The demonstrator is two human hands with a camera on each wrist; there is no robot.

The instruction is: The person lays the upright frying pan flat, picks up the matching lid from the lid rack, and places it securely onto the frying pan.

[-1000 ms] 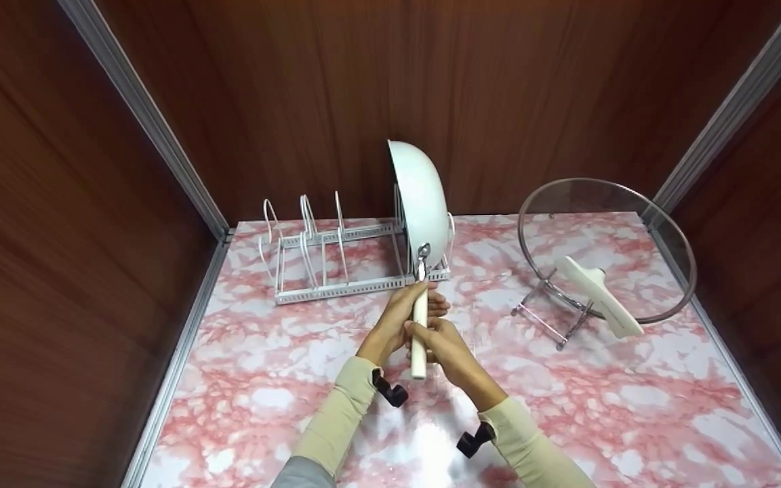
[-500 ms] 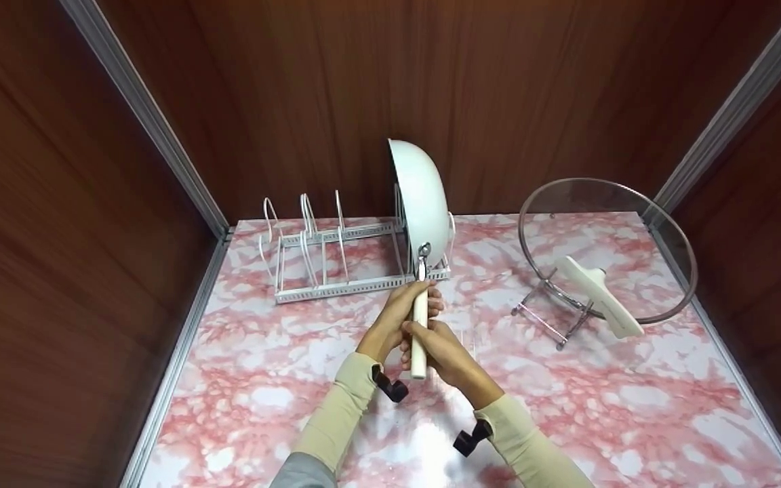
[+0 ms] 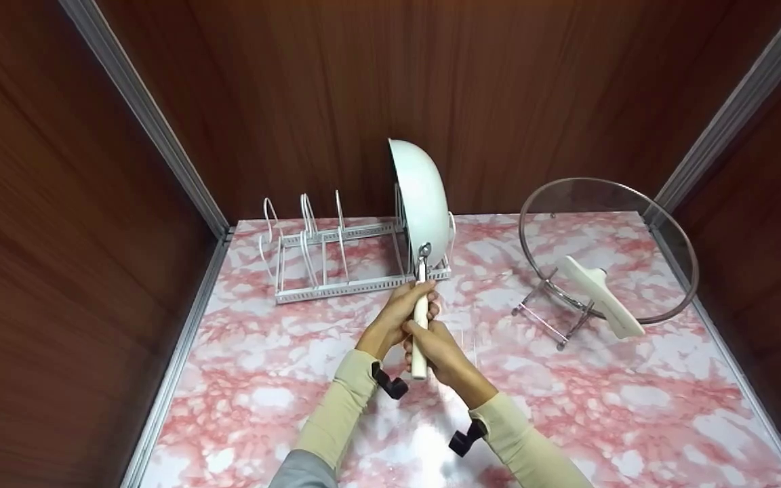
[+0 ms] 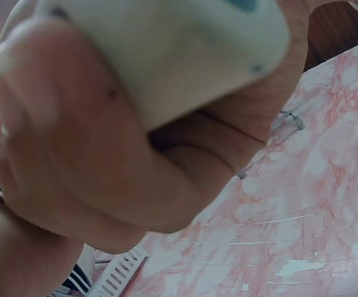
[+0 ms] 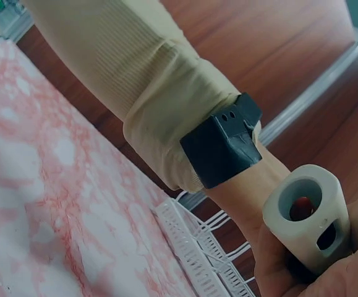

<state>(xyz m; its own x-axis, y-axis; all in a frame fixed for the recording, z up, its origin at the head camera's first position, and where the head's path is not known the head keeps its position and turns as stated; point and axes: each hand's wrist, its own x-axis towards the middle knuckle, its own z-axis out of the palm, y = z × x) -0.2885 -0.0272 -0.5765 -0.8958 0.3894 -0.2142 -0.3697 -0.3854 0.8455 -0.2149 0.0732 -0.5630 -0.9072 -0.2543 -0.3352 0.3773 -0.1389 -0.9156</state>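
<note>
Cream handle (image 3: 420,315) gripped in left hand (image 3: 394,315) and right hand (image 3: 440,347), the white pan (image 3: 424,196) I monitor stands on edge at the right end of the rack (image 3: 343,289), near the back edge of the table (image 3: 248,434), with the glass lid (image 3: 597,288) toward the back right corner.

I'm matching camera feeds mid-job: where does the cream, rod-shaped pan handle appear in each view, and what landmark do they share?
Head: cream, rod-shaped pan handle, below centre, slightly right.
Left wrist: the handle, large and blurred, at top centre.
Right wrist: the handle, hollow end showing, at lower right.
Shared landmark: white wire rack with slotted rails, left of centre in head; rack bottom left in left wrist; rack bottom centre in right wrist.
</note>
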